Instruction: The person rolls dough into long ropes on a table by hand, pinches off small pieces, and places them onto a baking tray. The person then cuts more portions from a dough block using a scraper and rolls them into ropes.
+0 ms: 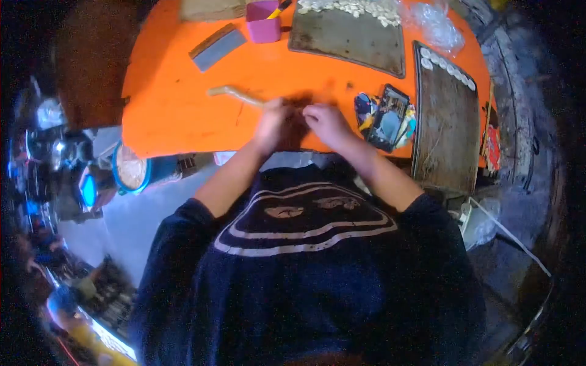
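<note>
Nearest, a dark T-shirt (pixel 293 274) is faced by the curved edge of an orange table (pixel 174 116). Just past that edge, left of the smartphone (pixel 389 122), both hands are held close together. The fingers of the left hand (pixel 272 123) are curled, apparently around one end of a dough rope (pixel 227 90), which is laid out farther left of the smartphone. The right hand (pixel 329 127) is bunched, its fingers together; whether anything is pinched there cannot be told.

Right of the smartphone, only one row of white rounds (pixel 450 69) has been laid at the long tray's (pixel 448 128) far end, so the work is judged partway, with rope and tray surface not yet used. Movement is limited rightward by the smartphone; more room is offered leftward, up to a scraper (pixel 221 52). Beyond the smartphone, a second tray (pixel 348 41) is partly covered with pale pieces (pixel 354 8).
</note>
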Motion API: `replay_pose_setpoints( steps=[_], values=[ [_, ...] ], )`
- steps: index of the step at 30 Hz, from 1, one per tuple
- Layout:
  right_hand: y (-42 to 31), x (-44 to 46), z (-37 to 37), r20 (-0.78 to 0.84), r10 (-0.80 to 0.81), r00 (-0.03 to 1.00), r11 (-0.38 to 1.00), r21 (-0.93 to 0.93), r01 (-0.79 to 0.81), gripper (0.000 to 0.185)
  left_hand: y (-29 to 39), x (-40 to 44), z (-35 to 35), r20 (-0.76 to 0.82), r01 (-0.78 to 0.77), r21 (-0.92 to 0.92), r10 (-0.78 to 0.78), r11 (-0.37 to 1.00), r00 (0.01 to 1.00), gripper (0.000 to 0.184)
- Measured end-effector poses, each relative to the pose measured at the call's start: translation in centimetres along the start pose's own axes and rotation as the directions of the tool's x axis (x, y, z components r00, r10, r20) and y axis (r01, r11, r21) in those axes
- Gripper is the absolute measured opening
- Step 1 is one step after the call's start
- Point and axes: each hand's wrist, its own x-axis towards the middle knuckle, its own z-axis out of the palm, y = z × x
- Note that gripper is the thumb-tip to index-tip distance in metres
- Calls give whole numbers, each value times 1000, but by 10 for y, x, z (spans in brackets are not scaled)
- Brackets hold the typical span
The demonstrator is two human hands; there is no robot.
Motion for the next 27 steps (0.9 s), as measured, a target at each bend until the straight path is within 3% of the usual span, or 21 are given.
replay_pose_setpoints(
  steps=[5, 9, 11, 12, 14, 16, 17, 19, 20, 22, 23, 24, 27],
  values=[
    [-8, -7, 7, -264, 1, 964, 980, -191, -53, 21, 16, 5, 1, 185, 42, 526, -162, 849, 969, 18],
    [-9, -24, 17, -291, 198, 936, 978, -3, -208, 25, 37, 7, 10, 288, -72, 814, -292, 576, 912, 18],
    [-26, -46, -13, -175, 265, 948, 857, 493, -148, 33, 54, -8, 34, 344, -202, 724, -92, 660, 935, 26],
    [-27, -57, -32, -177, 264, 948, 860, 487, -149, 33, 50, -13, 32, 346, -205, 720, -87, 663, 934, 26],
    [-18, -82, -74, -340, 412, 846, 832, 519, -196, 35, 43, -21, 16, 89, 137, 452, -197, 882, 976, 28],
    [23, -103, -115, -539, 443, 716, 850, 507, -144, 34, 46, -30, 8, 100, 76, 739, -220, 669, 970, 24],
    [36, -110, -137, -587, 494, 641, 838, 519, -171, 30, 47, -36, 10, 99, 71, 737, -211, 672, 972, 24],
    [84, -119, -176, -715, 439, 543, 888, 438, -141, 24, 49, -45, 18, -40, 213, 775, -291, 595, 956, 21],
    [109, -120, -196, -741, 397, 542, 918, 328, -223, 23, 46, -47, 22, -43, 209, 773, -279, 599, 959, 21],
    [138, -106, -233, -756, 347, 555, 932, 210, -297, 21, 37, -51, 26, -31, 182, 674, -219, 716, 975, 20],
    [148, -94, -252, -769, 76, 635, 918, -195, -345, 21, 31, -53, 28, -30, 166, 619, -187, 768, 982, 20],
    [155, -81, -267, -670, -175, 722, 752, -564, -341, 21, 28, -55, 31, -32, 148, 562, -158, 814, 987, 19],
    [157, -38, -301, -560, -200, 804, 714, -645, -271, 22, 31, -63, 42, -74, 157, 592, -141, 791, 987, 19]
  ],
)
